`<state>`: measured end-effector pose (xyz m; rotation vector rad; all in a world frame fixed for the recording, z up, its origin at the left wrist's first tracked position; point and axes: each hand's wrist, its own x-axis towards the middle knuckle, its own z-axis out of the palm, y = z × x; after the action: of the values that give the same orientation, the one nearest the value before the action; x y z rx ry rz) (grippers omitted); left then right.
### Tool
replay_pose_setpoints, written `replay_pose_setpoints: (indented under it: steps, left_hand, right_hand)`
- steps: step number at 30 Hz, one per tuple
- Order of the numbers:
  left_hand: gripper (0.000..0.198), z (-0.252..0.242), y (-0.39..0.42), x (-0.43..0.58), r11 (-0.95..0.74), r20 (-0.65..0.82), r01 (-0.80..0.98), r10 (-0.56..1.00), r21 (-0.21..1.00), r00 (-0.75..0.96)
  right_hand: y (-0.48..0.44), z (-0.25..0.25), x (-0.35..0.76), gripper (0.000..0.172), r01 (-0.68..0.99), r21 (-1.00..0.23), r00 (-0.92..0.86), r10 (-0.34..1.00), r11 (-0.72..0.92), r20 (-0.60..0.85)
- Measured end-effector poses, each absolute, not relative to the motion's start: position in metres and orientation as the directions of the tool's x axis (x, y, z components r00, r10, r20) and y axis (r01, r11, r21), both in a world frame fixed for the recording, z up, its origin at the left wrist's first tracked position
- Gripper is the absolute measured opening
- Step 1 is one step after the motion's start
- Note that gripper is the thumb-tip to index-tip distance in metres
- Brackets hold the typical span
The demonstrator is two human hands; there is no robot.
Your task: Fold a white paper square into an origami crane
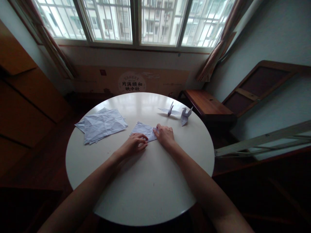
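Observation:
A creased, partly folded sheet of white paper [145, 129] lies flat on the round white table [145, 191] between my hands. My left hand [136, 142] rests at its near left edge, fingers bent and apart, with the fingertips touching the paper. At the right end, my right hand [165, 134] has its fingers closed on the paper's edge; the thumb is partly hidden. Beyond my right hand stand two folded paper cranes, one with spread wings [170, 110] and a more upright one [186, 116]. A stack of creased paper sheets [104, 124] lies to the left.
A wooden bench [207, 102] stands behind the table on the right. Near the table's right edge runs a pale rail [262, 139]. Wooden cabinets [26, 106] line the left side, and barred windows [136, 22] with curtains are at the back.

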<state>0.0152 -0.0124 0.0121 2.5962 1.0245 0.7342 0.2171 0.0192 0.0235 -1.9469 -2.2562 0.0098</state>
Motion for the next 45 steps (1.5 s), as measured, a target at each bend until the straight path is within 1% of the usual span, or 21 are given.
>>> replay_pose_setpoints:
  steps: [7,18,20,22,24,27,32,35,37,42,45]
  left_hand:
    - [0.010,0.014,-0.013,0.015,-0.714,0.341,0.573,0.698,0.403,0.629]
    - [0.017,0.011,-0.012,0.015,-0.676,0.324,0.585,0.733,0.448,0.598]
    - [0.021,0.011,-0.013,0.017,-0.671,0.322,0.605,0.739,0.429,0.592]
    - [0.034,0.011,-0.016,0.020,-0.676,0.314,0.638,0.737,0.369,0.598]
    - [0.041,0.012,-0.018,0.022,-0.686,0.295,0.663,0.728,0.301,0.619]
    - [0.034,0.014,-0.021,0.022,-0.695,0.264,0.667,0.719,0.269,0.643]
    - [0.022,0.015,-0.020,0.021,-0.705,0.255,0.641,0.708,0.303,0.658]
    - [0.022,0.013,-0.020,0.022,-0.714,0.214,0.621,0.694,0.324,0.687]
    - [0.028,0.011,-0.021,0.024,-0.710,0.190,0.624,0.696,0.326,0.692]
    - [0.057,0.007,-0.022,0.028,-0.696,0.182,0.657,0.714,0.289,0.676]
    - [0.063,0.007,-0.022,0.029,-0.702,0.150,0.656,0.706,0.278,0.692]
  right_hand:
    - [0.020,0.023,0.217,0.031,0.982,-0.109,-0.142,0.982,0.156,0.121]
    - [0.020,0.026,0.218,0.032,0.981,-0.110,-0.151,0.986,0.158,0.073]
    - [0.020,0.025,0.218,0.032,0.981,-0.106,-0.153,0.985,0.161,0.079]
    - [0.021,0.024,0.218,0.032,0.981,-0.106,-0.155,0.984,0.163,0.085]
    - [0.021,0.023,0.218,0.032,0.981,-0.109,-0.154,0.984,0.163,0.087]
    - [0.021,0.022,0.218,0.031,0.980,-0.110,-0.153,0.984,0.163,0.096]
    - [0.021,0.024,0.217,0.034,0.983,-0.100,-0.145,0.987,0.152,0.077]
    - [0.021,0.025,0.217,0.034,0.984,-0.098,-0.142,0.989,0.147,0.052]
    - [0.021,0.026,0.217,0.034,0.984,-0.096,-0.143,0.988,0.147,0.049]
    - [0.021,0.025,0.216,0.033,0.983,-0.099,-0.148,0.987,0.154,0.069]
    - [0.021,0.024,0.216,0.033,0.983,-0.092,-0.152,0.986,0.158,0.068]
